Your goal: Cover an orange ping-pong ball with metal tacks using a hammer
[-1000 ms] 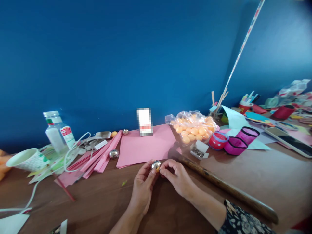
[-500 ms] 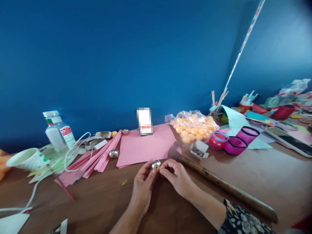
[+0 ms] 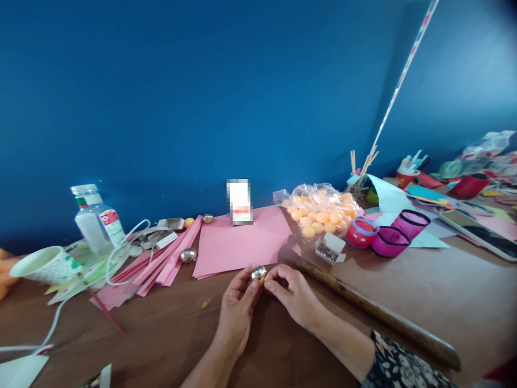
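Observation:
My left hand (image 3: pixel 239 302) grips a small ball (image 3: pixel 258 272) between thumb and fingertips, just above the table. Shiny silver studs cover most of the ball, and a bit of orange shows at its lower right. My right hand (image 3: pixel 291 291) is closed in a pinch against that orange part; whatever lies between its fingertips is too small to make out. Two similar silver balls rest by the pink paper, one silver ball (image 3: pixel 188 255) on the left and another silver ball (image 3: pixel 207 218) at the back. An open small box (image 3: pixel 330 249) of metal pins stands to the right.
Behind the hands lie pink sheets (image 3: pixel 242 245) and a bag of orange balls (image 3: pixel 319 213). A long wooden stick (image 3: pixel 375 310) slants along my right forearm. Pink strips (image 3: pixel 173 258), a glue bottle (image 3: pixel 91 221) and a paper cup (image 3: pixel 44 264) are at left; purple rolls (image 3: pixel 391 241) and a phone (image 3: pixel 480 233) at right.

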Motion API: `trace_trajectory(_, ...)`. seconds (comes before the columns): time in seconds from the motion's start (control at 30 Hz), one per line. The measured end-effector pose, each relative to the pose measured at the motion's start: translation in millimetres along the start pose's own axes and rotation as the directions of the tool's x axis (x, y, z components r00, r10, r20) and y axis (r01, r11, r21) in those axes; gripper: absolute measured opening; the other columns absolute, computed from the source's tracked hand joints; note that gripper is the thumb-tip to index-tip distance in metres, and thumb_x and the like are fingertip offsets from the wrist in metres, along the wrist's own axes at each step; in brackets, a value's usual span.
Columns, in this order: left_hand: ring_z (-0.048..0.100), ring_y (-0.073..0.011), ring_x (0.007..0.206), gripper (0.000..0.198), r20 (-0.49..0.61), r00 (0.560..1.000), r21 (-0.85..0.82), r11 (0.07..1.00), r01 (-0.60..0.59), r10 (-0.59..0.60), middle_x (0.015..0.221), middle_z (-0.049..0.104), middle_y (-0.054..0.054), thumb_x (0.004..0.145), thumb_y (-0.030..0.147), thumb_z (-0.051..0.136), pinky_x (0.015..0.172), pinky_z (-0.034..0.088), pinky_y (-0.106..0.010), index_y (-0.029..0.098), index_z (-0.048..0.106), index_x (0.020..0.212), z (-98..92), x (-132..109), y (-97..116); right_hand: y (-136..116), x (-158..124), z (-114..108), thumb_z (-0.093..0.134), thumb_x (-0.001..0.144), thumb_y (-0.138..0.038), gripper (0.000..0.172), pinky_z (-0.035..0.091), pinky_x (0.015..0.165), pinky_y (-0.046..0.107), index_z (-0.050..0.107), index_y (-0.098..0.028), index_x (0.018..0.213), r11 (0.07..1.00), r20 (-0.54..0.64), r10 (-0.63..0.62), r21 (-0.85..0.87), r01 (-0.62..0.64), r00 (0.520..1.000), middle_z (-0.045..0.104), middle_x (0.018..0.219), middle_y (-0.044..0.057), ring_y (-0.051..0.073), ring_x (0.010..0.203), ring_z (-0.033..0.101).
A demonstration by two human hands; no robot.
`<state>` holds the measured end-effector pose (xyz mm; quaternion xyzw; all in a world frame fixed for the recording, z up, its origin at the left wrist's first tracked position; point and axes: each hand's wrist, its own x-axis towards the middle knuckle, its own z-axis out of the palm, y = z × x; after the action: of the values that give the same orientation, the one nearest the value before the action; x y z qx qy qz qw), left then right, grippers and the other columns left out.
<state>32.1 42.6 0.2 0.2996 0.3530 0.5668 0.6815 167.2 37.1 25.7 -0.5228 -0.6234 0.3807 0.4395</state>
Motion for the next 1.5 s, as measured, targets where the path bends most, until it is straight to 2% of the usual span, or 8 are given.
trace_trajectory(0.4,0.056,-0.0213,0.104,0.038,0.004,0.998,0.103,0.992,-0.069,0.069,0.109,0.064,-0.008,0.072,0.022,0.065,0.094,0.04,-0.038,0.021,0.058,0.109,-1.6,-3,0,1,-1,4,0.055,0.078,-0.026,0.011,0.041,0.061,0.023,0.056,-0.016,0.075,0.995,-0.004,0.067,0.079,-0.066,0.998,0.057,0.071,0.0,0.012,0.065,0.05)
trace_trajectory(0.6,0.056,-0.0228,0.106,0.046,0.007,0.995,0.173,0.98,-0.099,0.099,0.113,0.063,-0.009,0.072,0.025,0.065,0.095,0.039,-0.039,0.022,0.055,0.117,-2.3,0,-2,5,-1,7,0.057,0.076,-0.026,0.012,0.043,0.063,0.024,0.053,-0.016,0.073,0.972,-0.022,0.061,0.23,-0.055,0.998,0.058,0.078,0.002,0.013,0.067,0.052)
trace_trajectory(0.83,0.056,-0.0225,0.107,0.044,0.013,0.996,0.187,0.979,-0.084,0.083,0.115,0.063,-0.007,0.073,0.024,0.063,0.094,0.04,-0.038,0.022,0.056,0.117,-2.6,-2,0,4,-1,7,0.06,0.075,-0.027,0.014,0.045,0.065,0.025,0.055,-0.015,0.074,0.915,0.024,0.12,0.385,-0.12,0.992,0.061,0.077,0.003,0.013,0.067,0.054)
trace_trajectory(1.17,0.055,-0.0247,0.108,0.043,-0.023,0.991,0.265,0.957,-0.12,0.131,0.113,0.064,-0.009,0.07,0.027,0.066,0.095,0.039,-0.038,0.019,0.06,0.112,1.5,-4,3,1,-3,9,0.063,0.073,-0.029,0.016,0.046,0.067,0.026,0.055,-0.015,0.072,0.905,-0.013,0.151,0.405,-0.133,0.988,0.062,0.083,0.004,0.013,0.069,0.056)
trace_trajectory(1.5,0.054,-0.0238,0.11,0.041,0.006,0.984,0.345,0.923,-0.169,0.178,0.113,0.064,-0.007,0.072,0.026,0.065,0.096,0.038,-0.036,0.021,0.061,0.112,-0.1,-5,4,-1,-4,10,0.067,0.071,-0.031,0.02,0.047,0.069,0.027,0.055,-0.015,0.073,0.867,-0.011,0.173,0.476,-0.147,0.985,0.062,0.086,0.005,0.014,0.07,0.057)
